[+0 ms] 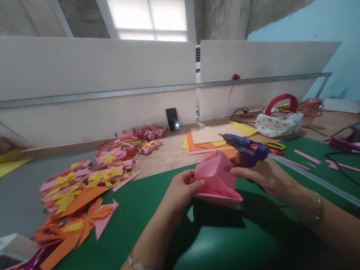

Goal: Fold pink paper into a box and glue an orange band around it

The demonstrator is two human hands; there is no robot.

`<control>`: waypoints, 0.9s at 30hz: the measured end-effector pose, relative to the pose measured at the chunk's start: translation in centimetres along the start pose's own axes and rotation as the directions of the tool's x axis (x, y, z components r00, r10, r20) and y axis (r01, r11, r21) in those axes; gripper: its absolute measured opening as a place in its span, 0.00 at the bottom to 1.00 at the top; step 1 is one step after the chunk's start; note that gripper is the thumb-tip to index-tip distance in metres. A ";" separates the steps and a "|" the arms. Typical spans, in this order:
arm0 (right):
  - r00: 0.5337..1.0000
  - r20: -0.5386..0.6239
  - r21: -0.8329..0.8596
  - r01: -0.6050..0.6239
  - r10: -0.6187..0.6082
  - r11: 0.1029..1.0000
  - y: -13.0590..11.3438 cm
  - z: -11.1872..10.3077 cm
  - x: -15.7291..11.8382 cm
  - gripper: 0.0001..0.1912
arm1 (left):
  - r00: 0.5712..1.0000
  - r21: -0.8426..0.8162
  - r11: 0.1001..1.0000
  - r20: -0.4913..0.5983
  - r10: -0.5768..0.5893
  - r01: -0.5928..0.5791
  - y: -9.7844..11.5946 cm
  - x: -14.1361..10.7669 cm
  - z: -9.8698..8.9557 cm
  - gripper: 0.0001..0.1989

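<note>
My left hand [182, 191] pinches the left side of a folded pink paper piece [216, 178], which is held up over the green mat [144, 237]. In my right hand [261, 174] is a blue glue gun [248, 148], its nozzle pointing left and away from me. A long clear glue stick [327, 190] runs out of the gun's back toward the lower right. The right thumb is close to the pink paper's right edge; whether it touches cannot be made out.
Pink paper pieces with yellow bows [105, 178] and orange paper cut-outs [78, 230] lie at left. Behind are coloured sheets [211, 134] and a phone [172, 119] leaning on the white panel. Yellow-handled scissors [276, 146], a white basket [280, 123] and pink strips [308, 157] are at right.
</note>
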State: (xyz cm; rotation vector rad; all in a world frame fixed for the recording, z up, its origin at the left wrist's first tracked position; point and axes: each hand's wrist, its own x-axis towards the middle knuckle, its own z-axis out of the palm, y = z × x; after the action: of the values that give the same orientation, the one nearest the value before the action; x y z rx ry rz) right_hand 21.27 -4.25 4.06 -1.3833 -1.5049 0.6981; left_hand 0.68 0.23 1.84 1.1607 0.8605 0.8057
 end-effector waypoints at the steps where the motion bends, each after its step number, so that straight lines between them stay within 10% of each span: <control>1: 1.000 -0.014 -0.042 0.005 -0.006 0.999 -0.2 0.5 0.1 0.10 | 1.000 0.011 1.000 0.010 0.000 -0.001 0.0 0.0 0.1 0.17; 16: 0.985 -0.115 -0.180 -0.147 0.127 0.973 -1.0 2.1 0.9 0.07 | 0.993 -0.004 0.997 0.083 -0.082 0.083 0.0 -0.1 0.3 0.19; 27: 0.995 -0.103 -0.228 -0.016 -0.008 0.973 -0.9 3.0 1.3 0.06 | 0.993 0.271 0.962 0.113 -0.026 -0.006 0.0 0.1 0.1 0.05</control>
State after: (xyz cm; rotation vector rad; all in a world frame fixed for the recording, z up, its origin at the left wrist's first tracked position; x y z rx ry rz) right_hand 18.30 -2.63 4.02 -1.5706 -1.5363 0.4572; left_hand 0.76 0.26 1.89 1.4290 0.8982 0.6171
